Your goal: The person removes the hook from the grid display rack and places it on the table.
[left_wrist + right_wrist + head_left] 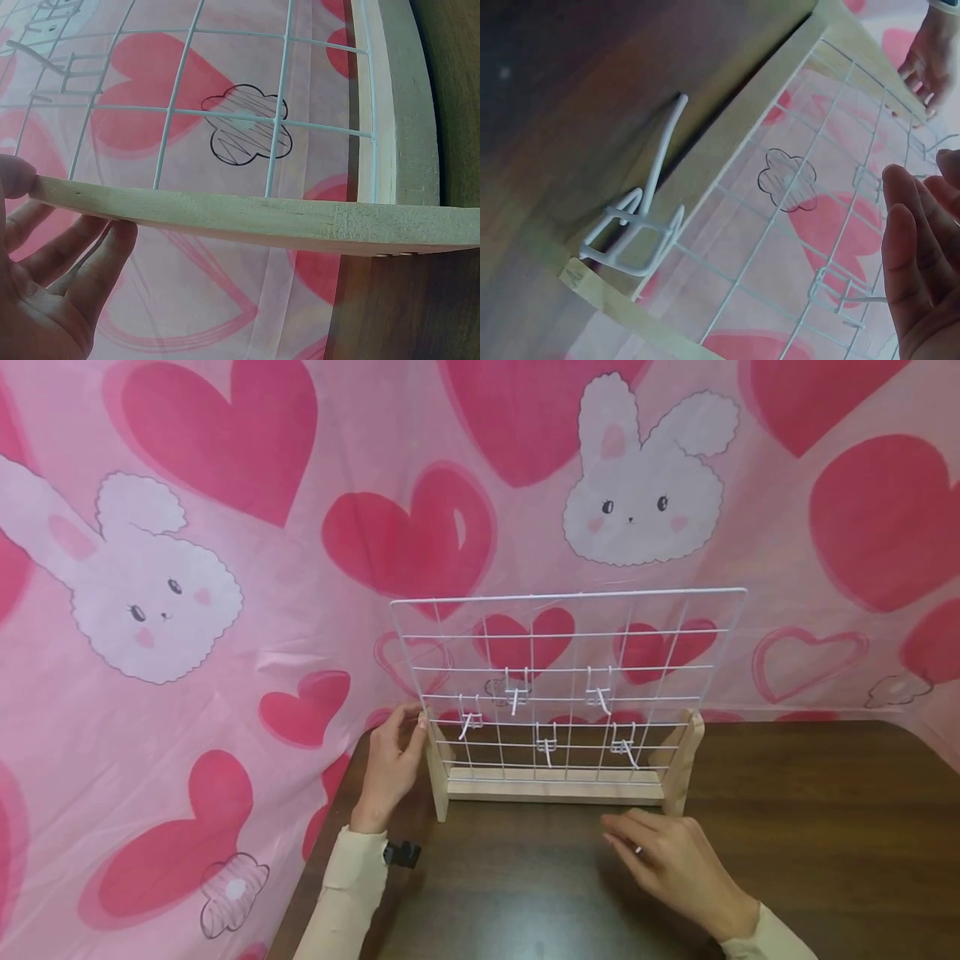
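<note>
A white wire grid rack [570,685] stands on the table in a pale wooden base with two side panels. Several white wire hooks [547,745] hang on the grid. My left hand [390,768] grips the top of the left side panel [225,217], thumb on one face and fingers against the other. My right hand [667,860] hovers low in front of the rack's right end, fingers loosely bent. One more white hook [641,225] shows in the right wrist view near the base's right end, apart from the right fingers [900,240]. The hand mostly covers that hook in the head view.
The dark wooden table [810,827] runs to a pink cloth [315,593] with hearts and rabbits hanging behind and at the left. A small black device [405,854] is strapped to the left wrist. The wooden crossbar [555,787] joins the side panels low down.
</note>
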The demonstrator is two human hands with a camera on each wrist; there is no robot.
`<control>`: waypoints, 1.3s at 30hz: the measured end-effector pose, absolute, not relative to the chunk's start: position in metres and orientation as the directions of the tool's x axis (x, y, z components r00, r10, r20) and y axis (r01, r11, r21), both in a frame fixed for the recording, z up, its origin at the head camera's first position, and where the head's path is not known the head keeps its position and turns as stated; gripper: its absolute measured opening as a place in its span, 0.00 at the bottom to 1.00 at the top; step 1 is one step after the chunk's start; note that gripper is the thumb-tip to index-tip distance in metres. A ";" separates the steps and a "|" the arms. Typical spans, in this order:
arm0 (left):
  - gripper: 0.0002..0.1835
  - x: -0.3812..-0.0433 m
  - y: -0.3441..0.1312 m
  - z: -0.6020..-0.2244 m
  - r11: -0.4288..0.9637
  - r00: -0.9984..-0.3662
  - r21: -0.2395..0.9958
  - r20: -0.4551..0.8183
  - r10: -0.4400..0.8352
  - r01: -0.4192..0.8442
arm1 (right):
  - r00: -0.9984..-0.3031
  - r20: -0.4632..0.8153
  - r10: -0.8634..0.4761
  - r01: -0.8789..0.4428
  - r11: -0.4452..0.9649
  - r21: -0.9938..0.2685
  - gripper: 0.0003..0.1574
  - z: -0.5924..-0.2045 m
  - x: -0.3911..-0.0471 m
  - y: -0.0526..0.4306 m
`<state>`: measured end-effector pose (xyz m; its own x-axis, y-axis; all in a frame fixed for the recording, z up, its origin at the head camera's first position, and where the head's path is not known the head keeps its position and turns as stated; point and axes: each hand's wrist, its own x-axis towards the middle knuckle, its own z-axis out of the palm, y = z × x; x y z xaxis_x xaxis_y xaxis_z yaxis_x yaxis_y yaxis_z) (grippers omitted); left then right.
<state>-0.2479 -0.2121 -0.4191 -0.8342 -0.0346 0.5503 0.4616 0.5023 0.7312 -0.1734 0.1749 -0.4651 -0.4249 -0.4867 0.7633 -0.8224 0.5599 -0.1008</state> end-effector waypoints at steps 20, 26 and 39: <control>0.13 -0.248 -0.215 -0.422 0.491 -0.844 0.746 0.536 -0.040 0.450 | -0.344 0.846 -0.407 -0.825 0.562 -0.065 0.24 -0.440 -0.181 0.162; 0.14 -0.248 -0.214 -0.422 0.497 -0.843 0.742 0.536 -0.036 0.450 | -0.342 0.866 -0.364 -0.818 0.569 -0.084 0.25 -0.431 -0.184 0.161; 0.13 -0.249 -0.213 -0.421 0.495 -0.837 0.736 0.547 -0.034 0.461 | -0.309 0.907 -0.286 -0.814 0.573 -0.096 0.24 -0.412 -0.191 0.160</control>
